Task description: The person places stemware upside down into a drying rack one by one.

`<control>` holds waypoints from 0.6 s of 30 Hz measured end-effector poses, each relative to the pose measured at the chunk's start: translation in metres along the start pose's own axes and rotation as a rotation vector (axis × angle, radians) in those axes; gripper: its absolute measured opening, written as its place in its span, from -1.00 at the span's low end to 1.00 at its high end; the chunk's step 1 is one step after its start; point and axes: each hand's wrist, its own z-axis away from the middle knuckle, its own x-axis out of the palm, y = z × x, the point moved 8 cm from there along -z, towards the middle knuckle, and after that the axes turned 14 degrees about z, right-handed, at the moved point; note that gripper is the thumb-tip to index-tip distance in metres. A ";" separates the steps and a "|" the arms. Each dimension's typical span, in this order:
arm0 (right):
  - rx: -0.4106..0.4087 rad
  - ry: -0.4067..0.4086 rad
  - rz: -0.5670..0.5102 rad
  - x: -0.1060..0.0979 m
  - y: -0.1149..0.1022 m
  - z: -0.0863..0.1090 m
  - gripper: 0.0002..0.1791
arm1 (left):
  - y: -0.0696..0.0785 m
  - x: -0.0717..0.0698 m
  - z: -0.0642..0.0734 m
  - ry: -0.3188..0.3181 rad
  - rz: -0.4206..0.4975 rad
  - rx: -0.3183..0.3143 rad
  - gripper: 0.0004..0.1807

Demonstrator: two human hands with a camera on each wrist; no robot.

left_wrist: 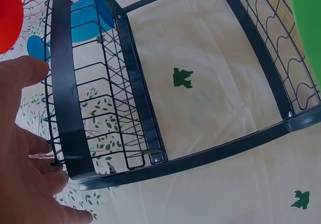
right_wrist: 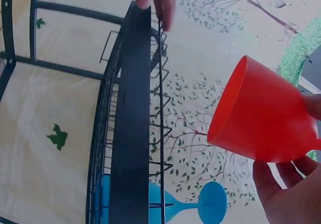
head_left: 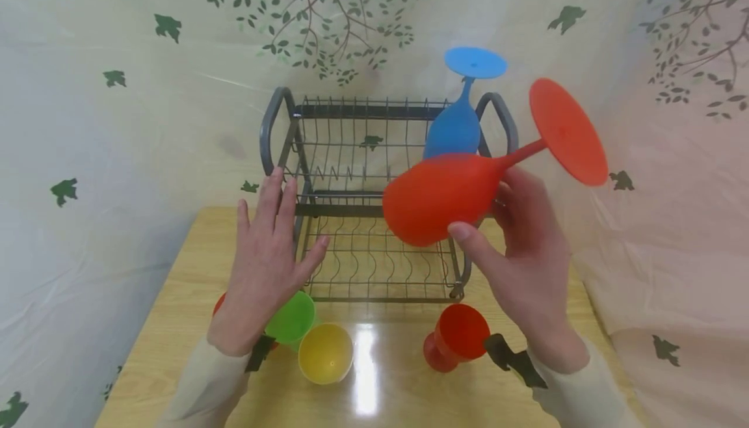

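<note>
My right hand (head_left: 529, 259) holds a red plastic goblet (head_left: 441, 197) by its bowl, thumb on the near side. The goblet lies tilted in the air before the rack, its mouth down to the left and its round foot up to the right. In the right wrist view the bowl (right_wrist: 266, 113) faces the rack. My left hand (head_left: 266, 262) spreads its straight fingers at the left end of the two-tier dark wire dish rack (head_left: 374, 209), holding nothing. A blue goblet (head_left: 453, 132) stands upside down at the upper tier's right end, partly hidden by the red one.
On the wooden table (head_left: 175, 350) in front of the rack stand a green cup (head_left: 292, 317), a yellow cup (head_left: 326, 353) and another red goblet (head_left: 462, 334). A red thing shows partly behind my left wrist. A patterned cloth (head_left: 374, 18) hangs behind the rack.
</note>
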 end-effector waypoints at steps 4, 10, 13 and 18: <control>-0.036 0.010 0.032 0.007 -0.003 -0.019 -0.36 | 0.000 -0.001 -0.001 -0.008 0.009 0.001 -0.01; -0.061 0.038 -0.010 0.020 0.000 -0.044 -0.37 | 0.001 -0.001 -0.003 0.026 0.028 0.045 -0.01; -0.077 0.027 -0.007 0.027 0.001 -0.054 -0.37 | 0.003 -0.002 -0.004 0.058 0.081 0.088 0.01; -0.060 0.001 -0.012 0.040 0.002 -0.069 -0.37 | 0.005 -0.002 -0.003 0.076 0.127 0.111 0.06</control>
